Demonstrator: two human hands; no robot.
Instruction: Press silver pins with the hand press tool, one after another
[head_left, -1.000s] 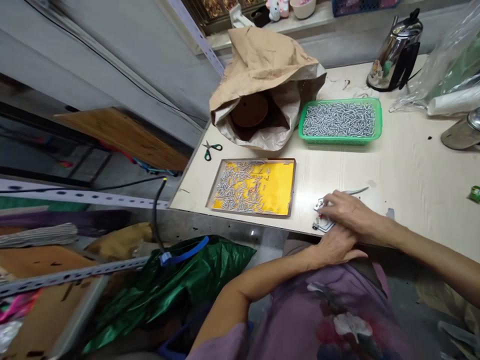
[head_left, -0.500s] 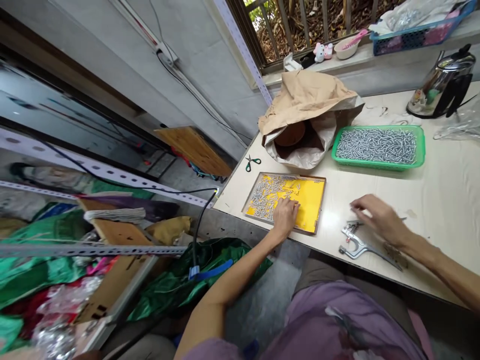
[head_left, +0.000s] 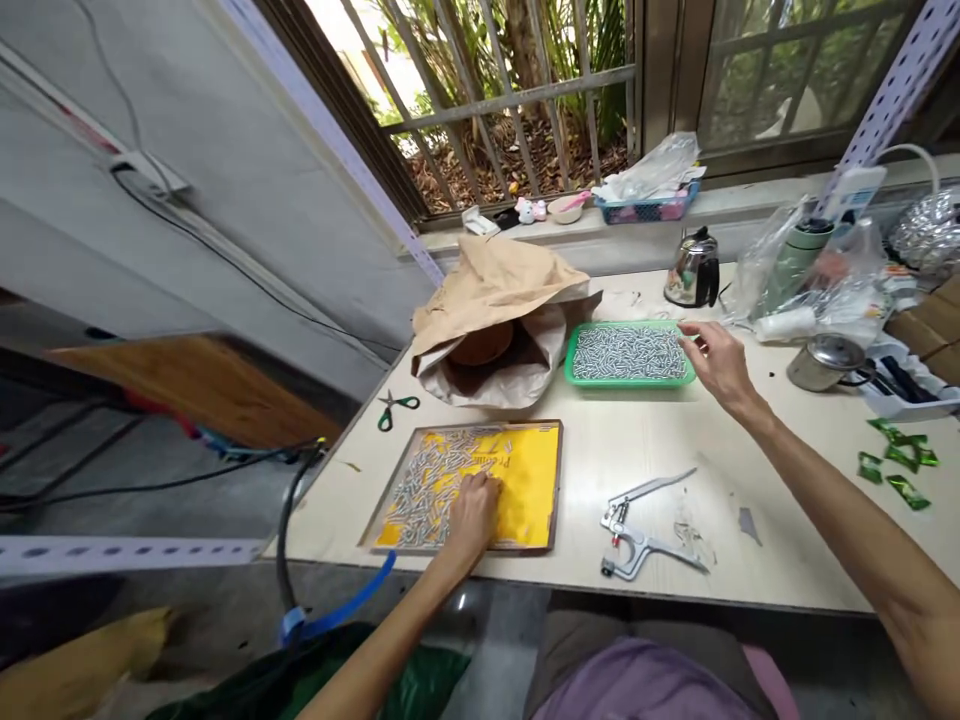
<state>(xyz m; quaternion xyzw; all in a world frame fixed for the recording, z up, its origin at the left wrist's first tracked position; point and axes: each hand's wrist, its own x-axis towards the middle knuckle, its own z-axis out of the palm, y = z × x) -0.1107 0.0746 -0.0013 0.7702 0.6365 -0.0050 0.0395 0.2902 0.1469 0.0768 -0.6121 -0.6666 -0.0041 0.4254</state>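
Note:
My left hand (head_left: 474,510) rests with curled fingers on a shallow yellow-bottomed tray (head_left: 536,490), at the edge of a spread of small silvery metal pins (head_left: 424,495). Whatever its fingertips hold, if anything, is hidden. Over at the right end of a green plastic tray (head_left: 630,382), my right hand (head_left: 716,362) hovers or touches the rim, thumb and fingers apart. That green tray is filled with more small metal pins (head_left: 628,352). Hand pliers with a C-shaped jaw (head_left: 637,545) lie on the table between my arms.
A crumpled brown paper sack (head_left: 499,290) gapes behind the yellow tray. Green-handled scissors (head_left: 394,408) lie to its left. A kettle (head_left: 691,270), a metal mug (head_left: 825,362) and green wrappers (head_left: 904,455) occupy the right side. A black hose (head_left: 283,540) runs past the table's left edge.
My right hand has moved from above the pliers forward to the green tray's right end. My left hand stays on the yellow tray. The view has swung right.

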